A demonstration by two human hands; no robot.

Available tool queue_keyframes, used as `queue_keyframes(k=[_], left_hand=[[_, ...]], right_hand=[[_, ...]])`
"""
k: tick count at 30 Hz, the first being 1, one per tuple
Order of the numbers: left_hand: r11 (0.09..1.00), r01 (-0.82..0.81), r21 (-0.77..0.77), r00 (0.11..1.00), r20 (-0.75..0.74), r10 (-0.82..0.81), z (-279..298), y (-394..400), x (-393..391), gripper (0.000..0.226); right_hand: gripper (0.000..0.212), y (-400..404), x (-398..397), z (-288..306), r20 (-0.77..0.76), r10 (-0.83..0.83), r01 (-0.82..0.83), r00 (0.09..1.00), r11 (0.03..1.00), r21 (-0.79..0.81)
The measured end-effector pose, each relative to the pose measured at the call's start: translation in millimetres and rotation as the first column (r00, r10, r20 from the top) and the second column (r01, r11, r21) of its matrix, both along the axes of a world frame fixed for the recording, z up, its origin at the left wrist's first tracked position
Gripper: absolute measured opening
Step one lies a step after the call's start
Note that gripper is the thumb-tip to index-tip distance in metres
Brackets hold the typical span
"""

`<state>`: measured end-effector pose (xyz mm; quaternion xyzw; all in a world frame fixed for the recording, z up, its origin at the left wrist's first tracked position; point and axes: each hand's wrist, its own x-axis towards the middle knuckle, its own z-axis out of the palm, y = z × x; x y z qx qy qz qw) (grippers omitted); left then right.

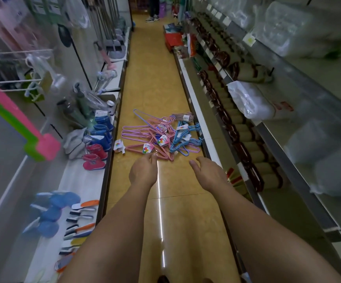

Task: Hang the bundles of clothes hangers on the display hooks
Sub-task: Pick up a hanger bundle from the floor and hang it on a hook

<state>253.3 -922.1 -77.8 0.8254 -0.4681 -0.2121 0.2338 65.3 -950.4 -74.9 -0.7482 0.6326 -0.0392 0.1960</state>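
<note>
the step in hand looks like the first pick-up: both arms reach down the aisle toward the heap of hanger bundles [161,135] lying on the floor [151,82], nearer the right shelf's base than the left. the left hand [144,170] hangs with fingers loosely curled and grasps nothing; its fingertips sit just short of the nearest pink bundle [145,149], seemingly not touching. the right hand [208,172] is likewise slack and empty, just beside the near right edge of the heap. the blue bundles [184,139] lie on the heap's right side, crossed over the pink ones, each with a card label.

the next move, as i judge it, calls for closing one hand round a single bundle at its hook end and lifting it free; since the wires overlap, a neighbouring bundle may snag and drag along, so a slow lift or a steadying second hand would help. then the bundle has to go up to the display hooks [18,81], the white prongs jutting from the left wall, well apart from the heap and much higher.

around: small boots [98,148] in blue and pink stand on the left shelf's edge beside the heap, brushes [82,217] lie further toward the near end, and a pink-and-green stack [16,121] juts out near the prongs. a bagged item [43,68] already hangs there, which may crowd the hooks. a person's feet [152,18] stand far down the aisle.
</note>
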Motion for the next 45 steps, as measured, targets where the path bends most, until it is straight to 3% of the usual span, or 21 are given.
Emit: queue_keyframes(k=[16,23,45], left_hand=[[1.000,-0.004,0.016,1.000,0.005,0.004,-19.4,-187.5,54.0,0.045],[0.999,0.025,0.027,0.999,0.029,-0.026,-11.9,-299.9,47.6,0.044],[0.987,0.147,0.068,0.989,-0.001,-0.147,-66.9,-579.8,63.6,0.042]], right_hand=[[0.050,-195.7,51.7,-11.5,0.037,-0.007,0.007,0.999,1.000,-0.009],[0.051,-309.8,44.8,-8.9,0.040,-0.040,0.039,0.998,0.999,0.012],[0.052,-579.4,56.8,-59.8,-0.006,-0.094,0.094,0.996,0.994,0.051]])
